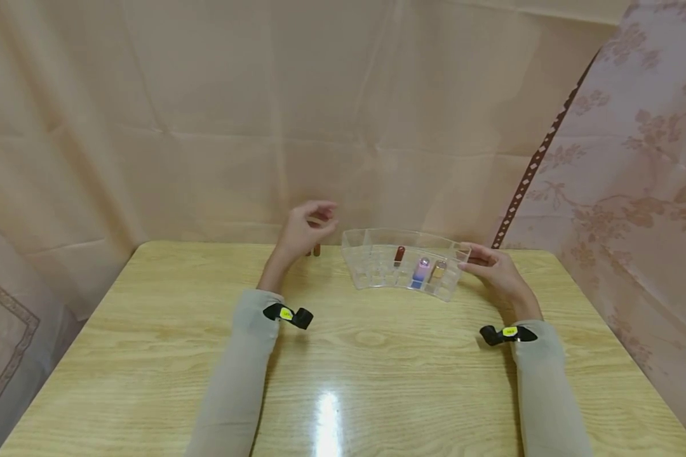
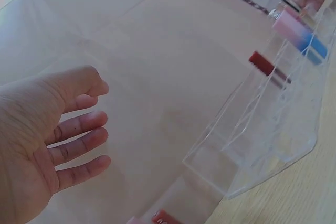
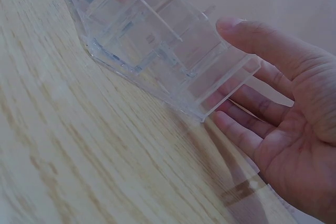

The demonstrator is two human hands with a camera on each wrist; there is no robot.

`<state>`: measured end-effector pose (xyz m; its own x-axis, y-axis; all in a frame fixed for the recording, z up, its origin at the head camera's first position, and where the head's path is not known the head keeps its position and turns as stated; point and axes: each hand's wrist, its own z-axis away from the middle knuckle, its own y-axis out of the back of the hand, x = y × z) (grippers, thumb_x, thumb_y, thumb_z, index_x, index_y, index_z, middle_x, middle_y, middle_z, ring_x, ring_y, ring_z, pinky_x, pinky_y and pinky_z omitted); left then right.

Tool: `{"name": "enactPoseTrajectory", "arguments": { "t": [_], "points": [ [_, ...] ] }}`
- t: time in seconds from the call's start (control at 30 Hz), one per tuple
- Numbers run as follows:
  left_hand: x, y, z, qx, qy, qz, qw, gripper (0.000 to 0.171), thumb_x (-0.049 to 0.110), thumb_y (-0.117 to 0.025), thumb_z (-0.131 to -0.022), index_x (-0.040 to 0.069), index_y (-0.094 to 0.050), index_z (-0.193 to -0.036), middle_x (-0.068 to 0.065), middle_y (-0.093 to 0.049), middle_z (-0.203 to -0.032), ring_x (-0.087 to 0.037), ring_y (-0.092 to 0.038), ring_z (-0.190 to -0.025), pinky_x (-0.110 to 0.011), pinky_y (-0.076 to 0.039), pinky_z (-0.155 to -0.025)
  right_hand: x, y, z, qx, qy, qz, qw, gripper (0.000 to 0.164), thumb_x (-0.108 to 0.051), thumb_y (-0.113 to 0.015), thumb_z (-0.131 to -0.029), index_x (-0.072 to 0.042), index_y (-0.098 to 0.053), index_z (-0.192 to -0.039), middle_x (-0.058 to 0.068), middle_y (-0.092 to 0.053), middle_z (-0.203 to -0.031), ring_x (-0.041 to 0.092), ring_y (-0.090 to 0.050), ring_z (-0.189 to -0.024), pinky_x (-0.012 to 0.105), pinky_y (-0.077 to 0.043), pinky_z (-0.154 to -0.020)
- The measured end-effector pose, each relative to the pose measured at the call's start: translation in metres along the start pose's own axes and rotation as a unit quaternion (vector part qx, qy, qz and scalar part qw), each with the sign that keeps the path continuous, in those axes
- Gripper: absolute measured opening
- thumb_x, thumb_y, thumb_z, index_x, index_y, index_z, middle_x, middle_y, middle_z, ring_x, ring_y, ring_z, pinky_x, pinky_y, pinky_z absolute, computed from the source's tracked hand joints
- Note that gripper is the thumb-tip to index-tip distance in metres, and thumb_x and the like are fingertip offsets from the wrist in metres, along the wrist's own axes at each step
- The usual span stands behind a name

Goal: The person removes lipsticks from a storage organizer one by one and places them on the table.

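Note:
A clear plastic organizer [image 1: 377, 279] with a curved front and several compartments stands at the back of the table. In it are a dark red lipstick-like tube [image 1: 399, 256], a pink-to-blue bottle [image 1: 420, 273] and a small gold-toned bottle [image 1: 437, 271]. My right hand [image 1: 494, 273] holds the organizer's right end, thumb in front and fingers behind. To the left of the organizer my left hand [image 1: 305, 231] is raised, holding nothing, its fingers loosely bent in the left wrist view. Beneath it, small reddish-brown tubes [image 1: 317, 249] show partly.
The wood-grain table [image 1: 377, 368] ends at the back against a beige curtain [image 1: 234, 127]. A patterned pink cloth [image 1: 634, 158] hangs along the right side. At the bottom of the left wrist view, a red tube [image 2: 165, 217] and a pink item [image 2: 134, 220] peek in.

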<state>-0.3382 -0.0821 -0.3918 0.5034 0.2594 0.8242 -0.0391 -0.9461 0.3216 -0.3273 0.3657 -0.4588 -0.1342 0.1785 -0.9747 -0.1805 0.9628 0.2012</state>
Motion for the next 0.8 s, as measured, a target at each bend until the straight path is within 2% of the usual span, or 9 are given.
{"name": "enactPoseTrajectory", "arguments": {
  "t": [0.13,0.33,0.63,0.8],
  "points": [
    [0.001,-0.012,0.0,0.0,-0.009,0.018,0.9998,0.036,0.003,-0.073,-0.09,-0.004,-0.067,-0.125,-0.021,-0.068,-0.107,-0.033,-0.066,-0.101,-0.052,-0.058,-0.091,0.002,-0.001,0.0,-0.002,0.0,-0.019,1.0,0.054,-0.004,-0.073,-0.093,0.005,-0.053,-0.142,-0.005,-0.072,-0.114,0.004,-0.068,-0.102,0.016,-0.057,-0.089],
    [0.003,-0.029,0.0,-0.016,-0.008,0.046,0.9988,0.039,0.001,-0.072,-0.089,-0.005,-0.065,-0.128,-0.023,-0.069,-0.108,-0.032,-0.067,-0.099,-0.049,-0.059,-0.091,0.004,-0.003,0.0,-0.002,-0.006,-0.017,1.0,0.053,-0.004,-0.072,-0.093,0.005,-0.053,-0.142,-0.006,-0.072,-0.112,0.005,-0.067,-0.102,0.017,-0.057,-0.089],
    [0.012,-0.053,-0.005,-0.051,-0.018,0.049,0.9973,0.041,0.002,-0.072,-0.089,-0.006,-0.064,-0.129,-0.022,-0.069,-0.105,-0.033,-0.067,-0.1,-0.051,-0.059,-0.091,0.003,-0.001,0.001,-0.007,0.005,-0.018,1.0,0.055,-0.003,-0.072,-0.093,0.007,-0.05,-0.143,-0.004,-0.071,-0.115,0.004,-0.067,-0.103,0.016,-0.056,-0.089],
    [0.015,-0.068,-0.008,-0.069,-0.009,0.058,0.9958,0.043,0.002,-0.072,-0.09,-0.005,-0.063,-0.131,-0.021,-0.068,-0.107,-0.029,-0.066,-0.1,-0.043,-0.06,-0.091,0.0,-0.001,0.002,0.0,0.003,-0.01,1.0,0.055,-0.004,-0.073,-0.093,0.006,-0.051,-0.143,-0.005,-0.071,-0.113,0.004,-0.067,-0.102,0.016,-0.056,-0.089]
  ]
}}
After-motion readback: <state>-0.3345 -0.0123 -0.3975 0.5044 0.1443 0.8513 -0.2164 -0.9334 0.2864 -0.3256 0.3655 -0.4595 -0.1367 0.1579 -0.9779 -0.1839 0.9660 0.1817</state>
